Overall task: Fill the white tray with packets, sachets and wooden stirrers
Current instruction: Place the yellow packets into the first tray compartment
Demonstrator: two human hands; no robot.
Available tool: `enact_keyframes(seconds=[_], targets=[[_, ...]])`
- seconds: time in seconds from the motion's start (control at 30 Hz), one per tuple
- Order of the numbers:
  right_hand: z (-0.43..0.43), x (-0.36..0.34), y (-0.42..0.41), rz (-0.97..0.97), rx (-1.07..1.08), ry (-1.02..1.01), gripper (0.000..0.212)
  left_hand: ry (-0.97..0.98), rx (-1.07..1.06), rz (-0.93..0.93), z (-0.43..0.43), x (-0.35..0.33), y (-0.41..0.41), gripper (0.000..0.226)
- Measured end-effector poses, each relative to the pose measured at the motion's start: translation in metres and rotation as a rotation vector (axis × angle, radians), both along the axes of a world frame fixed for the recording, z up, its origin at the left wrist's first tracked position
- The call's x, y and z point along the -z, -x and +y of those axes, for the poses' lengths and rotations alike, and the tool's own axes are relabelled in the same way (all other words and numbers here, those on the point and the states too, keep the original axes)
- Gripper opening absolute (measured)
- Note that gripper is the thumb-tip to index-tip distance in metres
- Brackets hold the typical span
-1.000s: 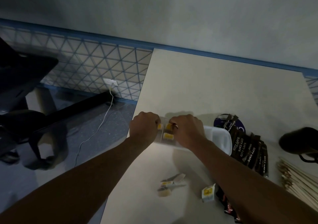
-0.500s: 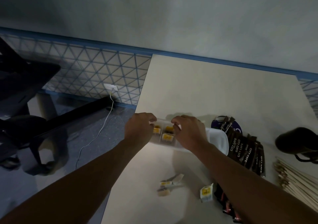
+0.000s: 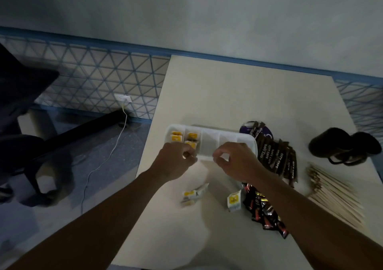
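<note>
As our hands draw back from the white tray [image 3: 228,137], yellow sachets [image 3: 184,138] now lie uncovered beyond our left hand [image 3: 176,162], fingers curled, grip unclear; our right hand [image 3: 234,162] hovers loosely pinched, holding nothing.

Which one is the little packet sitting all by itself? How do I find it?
Start at the white tray on the pale table, then come toward the person, under the right hand. The lone packet lies beside the shiny black-and-red sachets. It is white with a yellow square, and alone, unlike the two matching packets to its left.
</note>
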State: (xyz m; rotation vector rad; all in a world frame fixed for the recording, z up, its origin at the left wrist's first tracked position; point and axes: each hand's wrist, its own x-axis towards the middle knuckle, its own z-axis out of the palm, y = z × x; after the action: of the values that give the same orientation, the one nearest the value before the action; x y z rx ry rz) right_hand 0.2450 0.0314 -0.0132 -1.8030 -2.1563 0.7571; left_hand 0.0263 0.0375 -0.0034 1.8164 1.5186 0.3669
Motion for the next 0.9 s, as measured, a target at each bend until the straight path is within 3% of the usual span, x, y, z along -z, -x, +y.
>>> enact_keyframes(seconds=[0.1, 0.43, 0.6, 0.7, 0.9], targets=[[-0.017, 0.000, -0.015, -0.029, -0.006, -0.007, 0.008, 0.056, 0.047, -0.013, -0.018, 0.007, -0.007, 0.017], [-0.052, 0.004, -0.035, -0.048, 0.023, -0.119, 0.018, 0.283, 0.181, 0.037, -0.051, 0.020, -0.003, 0.071], [-0.064, 0.009, -0.040, -0.080, -0.029, 0.083, 0.031, 0.295, 0.297, 0.174, -0.060, 0.023, -0.001, 0.097], [-0.070, 0.018, -0.043, -0.102, -0.053, 0.189, 0.039, 0.246, 0.261, 0.252, -0.067, 0.031, -0.004, 0.086], [-0.074, 0.031, -0.047, -0.167, -0.095, 0.216, 0.021, 0.067, 0.083, 0.275, -0.078, 0.044, -0.005, 0.021]])
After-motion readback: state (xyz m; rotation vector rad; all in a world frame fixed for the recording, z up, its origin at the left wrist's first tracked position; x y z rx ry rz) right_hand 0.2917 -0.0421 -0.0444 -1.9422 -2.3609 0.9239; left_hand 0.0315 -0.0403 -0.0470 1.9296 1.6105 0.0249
